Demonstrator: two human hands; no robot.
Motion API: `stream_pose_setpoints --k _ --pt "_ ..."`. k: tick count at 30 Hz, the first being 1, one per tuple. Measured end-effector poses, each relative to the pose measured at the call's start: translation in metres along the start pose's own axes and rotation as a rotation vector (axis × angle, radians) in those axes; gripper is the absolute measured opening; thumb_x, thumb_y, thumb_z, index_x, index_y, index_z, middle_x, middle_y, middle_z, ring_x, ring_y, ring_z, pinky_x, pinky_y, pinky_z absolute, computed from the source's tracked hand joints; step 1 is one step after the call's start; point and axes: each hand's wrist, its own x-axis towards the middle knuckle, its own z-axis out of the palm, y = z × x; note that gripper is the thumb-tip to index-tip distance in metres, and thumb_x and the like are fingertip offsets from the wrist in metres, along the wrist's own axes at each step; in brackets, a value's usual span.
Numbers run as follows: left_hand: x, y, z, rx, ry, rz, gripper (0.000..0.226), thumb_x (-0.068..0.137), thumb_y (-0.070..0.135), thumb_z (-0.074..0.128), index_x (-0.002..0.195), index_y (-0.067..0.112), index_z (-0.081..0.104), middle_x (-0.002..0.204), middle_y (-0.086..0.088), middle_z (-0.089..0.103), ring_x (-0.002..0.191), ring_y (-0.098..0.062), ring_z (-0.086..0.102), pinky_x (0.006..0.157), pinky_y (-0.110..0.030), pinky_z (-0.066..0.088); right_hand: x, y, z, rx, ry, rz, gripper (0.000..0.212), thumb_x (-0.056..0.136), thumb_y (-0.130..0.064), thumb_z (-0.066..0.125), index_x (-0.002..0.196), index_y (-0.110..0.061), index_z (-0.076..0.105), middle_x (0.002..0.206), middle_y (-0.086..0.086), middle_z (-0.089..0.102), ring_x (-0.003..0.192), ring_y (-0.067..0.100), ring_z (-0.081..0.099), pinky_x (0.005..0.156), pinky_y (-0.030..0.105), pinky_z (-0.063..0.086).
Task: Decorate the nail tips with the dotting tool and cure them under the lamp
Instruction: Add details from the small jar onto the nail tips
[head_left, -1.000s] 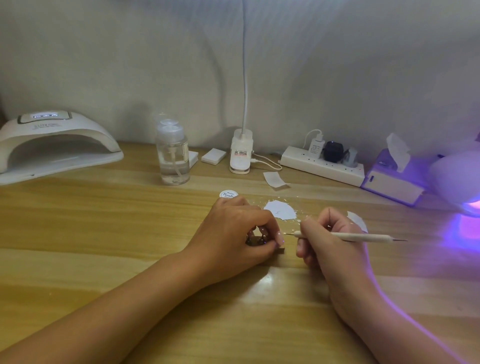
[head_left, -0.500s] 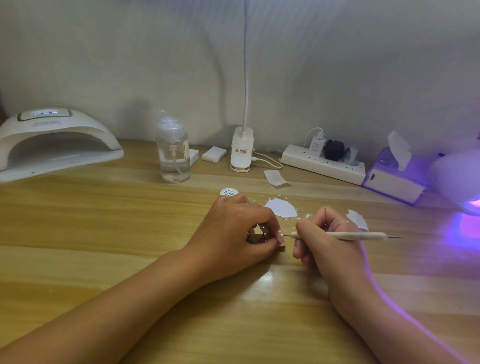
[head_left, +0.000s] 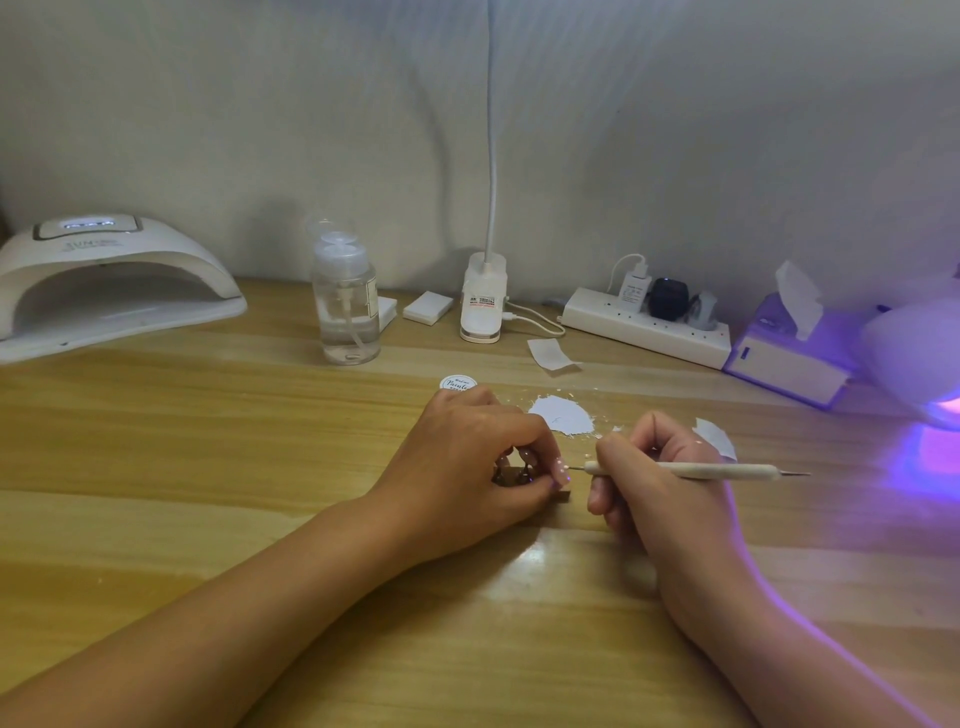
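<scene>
Dotting step: your left hand (head_left: 478, 467) grips the nail tip stand (head_left: 562, 497), right hand (head_left: 660, 488) pinches the dotting tool (head_left: 701, 471), point at a tip; next needs a light, steady dab.

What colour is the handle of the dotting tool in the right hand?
Pale cream; the slim dotting tool shows its handle best in the head view.

Dotting tool (head_left: 701, 471) — rear end slightly higher, shaft nearer level than before.

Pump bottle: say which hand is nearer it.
Left. The left hand sits in front of the bottle, slightly to its right; the right hand is farther right.
</scene>
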Motion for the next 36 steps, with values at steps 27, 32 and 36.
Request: stream_pose_setpoints --k 27,32,36 --pt "-0.0007 0.0000 -0.0006 0.009 -0.014 -0.015 0.008 0.080 0.045 0.062 0.082 0.039 0.067 0.075 0.020 0.066 0.077 0.000 0.047 0.079 -0.030 0.039 -0.0007 0.0014 -0.0005 -0.051 0.008 -0.018 0.042 0.077 0.002 0.058 0.046 -0.022 0.043 0.041 0.013 0.051 0.031 0.007 0.039 0.034 0.015 0.028" --pt "-0.0002 -0.0004 -0.0006 0.011 -0.015 -0.007 0.007 0.081 0.044 0.064 0.083 0.039 0.067 0.076 0.021 0.066 0.076 0.001 0.045 0.079 -0.031 0.040 0.0006 0.0030 -0.0007 -0.065 0.016 -0.022 0.041 0.078 0.001 0.059 0.047 -0.022 0.044 0.041 0.012 0.052 0.033 0.007 0.041 0.034 0.015 0.030" --pt "-0.0008 -0.0002 -0.0006 0.009 -0.008 -0.014 0.004 0.080 0.040 0.069 0.083 0.038 0.067 0.076 0.021 0.066 0.077 0.001 0.045 0.080 -0.033 0.041 0.0001 0.0026 -0.0013 -0.031 0.032 -0.012 0.043 0.078 0.000 0.058 0.045 -0.022 0.043 0.040 0.011 0.050 0.031 0.008 0.039 0.033 0.015 0.028"
